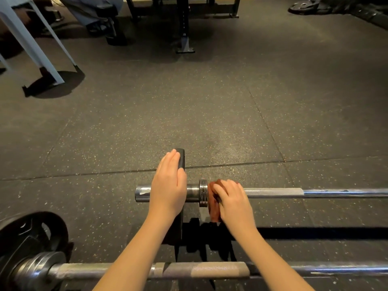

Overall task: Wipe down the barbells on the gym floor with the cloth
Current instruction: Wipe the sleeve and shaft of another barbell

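Note:
A steel barbell (294, 192) lies across the rubber floor, its sleeve end pointing left, with one thin black plate (181, 158) standing on the sleeve. My left hand (169, 185) rests flat with straight fingers against that plate and over the sleeve. My right hand (230, 198) grips a reddish-brown cloth (214, 211) wrapped on the shaft just right of the collar (203, 192). A second barbell (210, 269) runs along the bottom of the view under my forearms, with a black plate (31, 234) at its left end.
White plastic chair legs (35, 49) stand at the far left. A black rack base (185, 38) stands at the top centre, and loose plates (304, 6) lie at the top right. Speckled rubber mats (210, 114) cover the floor between.

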